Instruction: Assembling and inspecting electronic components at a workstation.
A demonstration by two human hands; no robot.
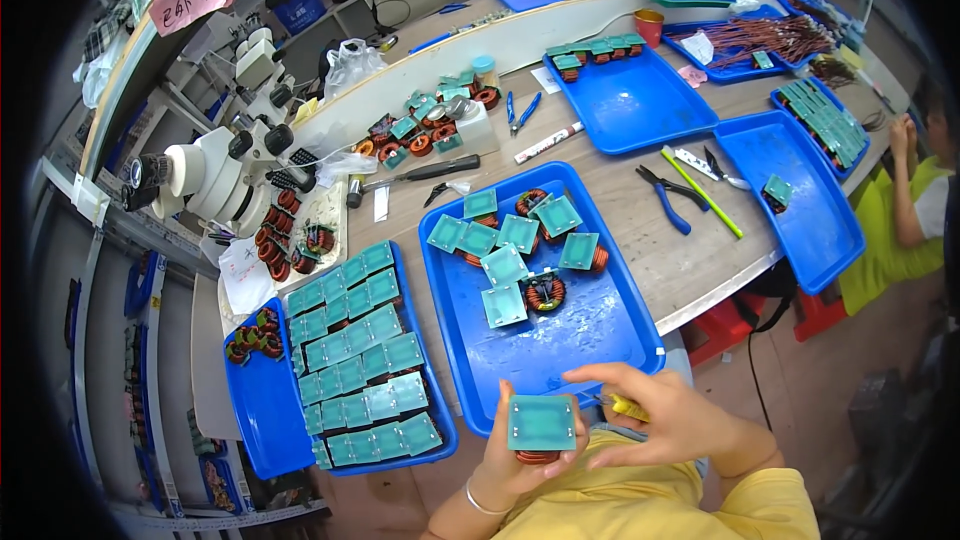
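Clear near half of middle tray point(545, 358), green boards point(504, 265) beyond

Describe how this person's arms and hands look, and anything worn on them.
The left hand and right hand wear no gloves. A thin, pale band circles the left wrist. The right arm has a plain yellow sleeve, leaving the forearm bare.

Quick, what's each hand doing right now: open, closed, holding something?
Left hand: closed on a coil with a square green board.
Right hand: thumb and index finger spread, a yellow tool tucked in it.
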